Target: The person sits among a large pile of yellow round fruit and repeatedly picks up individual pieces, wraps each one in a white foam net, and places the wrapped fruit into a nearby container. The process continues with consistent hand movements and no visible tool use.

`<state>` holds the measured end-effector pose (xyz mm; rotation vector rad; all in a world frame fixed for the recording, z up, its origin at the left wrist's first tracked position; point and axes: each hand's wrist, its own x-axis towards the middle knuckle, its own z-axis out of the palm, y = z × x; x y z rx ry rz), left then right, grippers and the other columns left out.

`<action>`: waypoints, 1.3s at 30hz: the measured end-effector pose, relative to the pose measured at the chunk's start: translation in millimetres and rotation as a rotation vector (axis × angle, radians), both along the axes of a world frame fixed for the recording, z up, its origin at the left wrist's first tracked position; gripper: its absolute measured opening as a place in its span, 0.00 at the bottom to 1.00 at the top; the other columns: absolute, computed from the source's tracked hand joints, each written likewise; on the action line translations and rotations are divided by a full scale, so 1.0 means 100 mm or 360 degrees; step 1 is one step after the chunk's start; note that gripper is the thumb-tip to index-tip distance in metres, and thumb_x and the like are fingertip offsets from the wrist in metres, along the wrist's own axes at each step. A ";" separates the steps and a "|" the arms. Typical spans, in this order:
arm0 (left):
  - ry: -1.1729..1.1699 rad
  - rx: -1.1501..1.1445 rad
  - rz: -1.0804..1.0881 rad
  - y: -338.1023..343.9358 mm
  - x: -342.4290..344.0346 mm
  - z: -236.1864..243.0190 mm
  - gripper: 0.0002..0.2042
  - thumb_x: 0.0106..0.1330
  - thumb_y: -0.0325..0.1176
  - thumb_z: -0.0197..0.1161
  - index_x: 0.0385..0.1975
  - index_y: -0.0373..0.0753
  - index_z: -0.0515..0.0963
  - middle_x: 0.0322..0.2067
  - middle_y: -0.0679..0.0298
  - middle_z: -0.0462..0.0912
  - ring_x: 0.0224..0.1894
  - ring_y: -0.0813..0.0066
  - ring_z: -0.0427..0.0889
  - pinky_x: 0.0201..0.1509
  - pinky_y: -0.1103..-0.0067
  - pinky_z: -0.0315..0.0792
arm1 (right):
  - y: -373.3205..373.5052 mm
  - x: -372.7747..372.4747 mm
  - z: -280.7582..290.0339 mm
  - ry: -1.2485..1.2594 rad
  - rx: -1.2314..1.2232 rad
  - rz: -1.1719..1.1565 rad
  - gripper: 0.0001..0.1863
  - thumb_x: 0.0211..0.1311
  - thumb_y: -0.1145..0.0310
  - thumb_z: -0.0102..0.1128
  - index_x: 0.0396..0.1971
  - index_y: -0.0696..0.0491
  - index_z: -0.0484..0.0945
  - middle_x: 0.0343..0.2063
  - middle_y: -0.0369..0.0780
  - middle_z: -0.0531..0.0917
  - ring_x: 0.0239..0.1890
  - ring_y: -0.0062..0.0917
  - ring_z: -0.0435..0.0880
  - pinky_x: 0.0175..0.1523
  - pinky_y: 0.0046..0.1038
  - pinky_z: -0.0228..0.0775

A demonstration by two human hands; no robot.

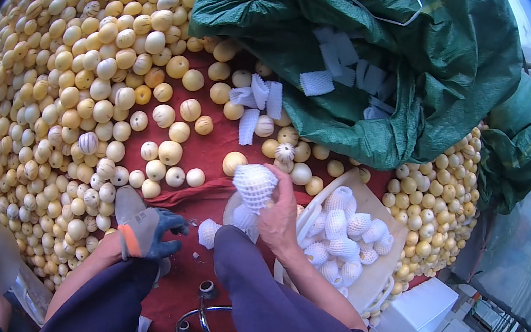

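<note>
My right hand (280,215), bare, grips a round fruit in a white foam net sleeve (254,185) just above the near edge of a pale carton (379,210). Several net-wrapped fruits (343,243) lie in rows in that carton. My left hand (145,229) wears a grey and blue glove with an orange cuff. It rests low by my knee on the red cloth (213,151) and holds nothing. Another netted fruit (207,231) lies on the cloth between my hands. Bare yellow fruits (170,152) lie loose just beyond.
A huge heap of yellow round fruit (74,69) fills the left and back. A green sack (444,76) holds white foam sleeves (349,68); a few sleeves (258,100) spilled out. More fruit (435,205) lies right. White foam boxes (415,312) and a metal stool frame (202,311) are near.
</note>
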<state>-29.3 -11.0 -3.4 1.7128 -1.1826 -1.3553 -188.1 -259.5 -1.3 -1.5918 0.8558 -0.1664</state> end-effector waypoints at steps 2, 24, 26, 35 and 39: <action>0.0065 0.0110 0.0141 -0.02 0.03 0.07 0.14 0.58 0.32 0.67 0.43 0.34 0.81 0.37 0.52 0.86 0.41 0.57 0.87 0.46 0.68 0.80 | -0.34 -0.34 0.26 0.0086 -0.0166 -0.0210 0.30 0.63 0.82 0.60 0.66 0.55 0.66 0.51 0.46 0.84 0.54 0.29 0.84 0.61 0.28 0.74; 0.0134 0.0115 0.0334 0.04 0.04 -0.05 0.14 0.62 0.31 0.63 0.46 0.33 0.80 0.36 0.53 0.87 0.39 0.60 0.87 0.45 0.69 0.80 | -0.62 0.94 -0.77 0.0021 -0.1551 0.0622 0.26 0.56 0.68 0.72 0.54 0.61 0.74 0.48 0.49 0.80 0.49 0.46 0.81 0.56 0.39 0.74; 0.0147 0.0116 0.0362 0.04 0.03 -0.10 0.14 0.62 0.31 0.63 0.46 0.33 0.80 0.37 0.53 0.87 0.39 0.60 0.87 0.45 0.69 0.80 | -0.65 1.07 -0.91 0.0349 -0.1668 0.0800 0.26 0.55 0.69 0.71 0.54 0.59 0.75 0.42 0.48 0.79 0.47 0.45 0.80 0.52 0.42 0.75; 0.1032 0.0167 0.1052 0.20 0.02 -0.35 0.44 0.63 0.30 0.65 0.78 0.46 0.49 0.66 0.53 0.67 0.60 0.64 0.77 0.58 0.70 0.77 | 0.23 0.83 -0.09 -0.0057 -0.0193 0.0549 0.20 0.62 0.67 0.71 0.49 0.58 0.76 0.39 0.48 0.85 0.39 0.38 0.87 0.46 0.35 0.79; 0.1308 0.0035 0.1197 0.07 0.05 -0.28 0.26 0.65 0.29 0.60 0.65 0.35 0.70 0.52 0.61 0.77 0.50 0.77 0.79 0.49 0.80 0.77 | 0.45 0.89 -0.16 -0.0150 -0.0321 0.0783 0.17 0.64 0.62 0.69 0.44 0.57 0.78 0.38 0.46 0.83 0.41 0.38 0.84 0.48 0.39 0.76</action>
